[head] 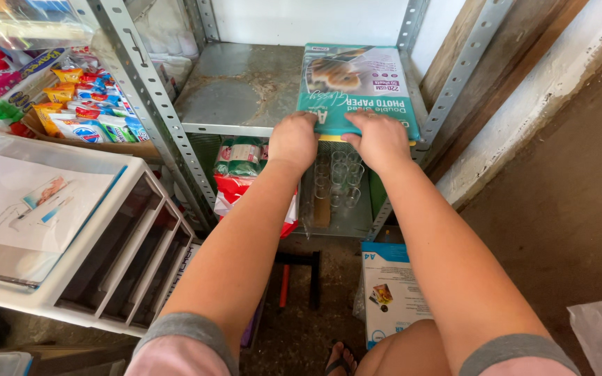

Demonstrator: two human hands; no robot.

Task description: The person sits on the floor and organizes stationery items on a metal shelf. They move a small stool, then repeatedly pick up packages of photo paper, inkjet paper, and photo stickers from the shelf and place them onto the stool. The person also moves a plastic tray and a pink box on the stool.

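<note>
Here, the scene is set out from the largest thing to the smallest.

Shelving: a grey slotted-angle metal rack (242, 90) fills the upper centre of the frame; its worn steel shelf is bare on the left half.
Drawer unit: a white plastic drawer unit (116, 261) is seen at lower left, with loose printed sheets lying flat on its top.
Photo paper pack: a teal pack of photo paper (357, 87) lies flat on the right half of the shelf, its near edge flush with the shelf lip, so it can be slid rather than lifted.
Second pack: a blue-and-white paper pack (390, 292) stands on the floor at lower centre, leaning by the rack leg.
Snack packets: small colourful packets (85, 104) are piled in a tray at upper left.
Glasses: clear small glasses (339, 181) are kept in a tray on the lower shelf, under the hands.
Left hand: the left hand (292, 139) is curled over the pack's near left corner, fingers closed on its edge.
Right hand: the right hand (382, 139) is pressed on the near right edge, fingers bent over it; both are used to keep the pack level.
</note>
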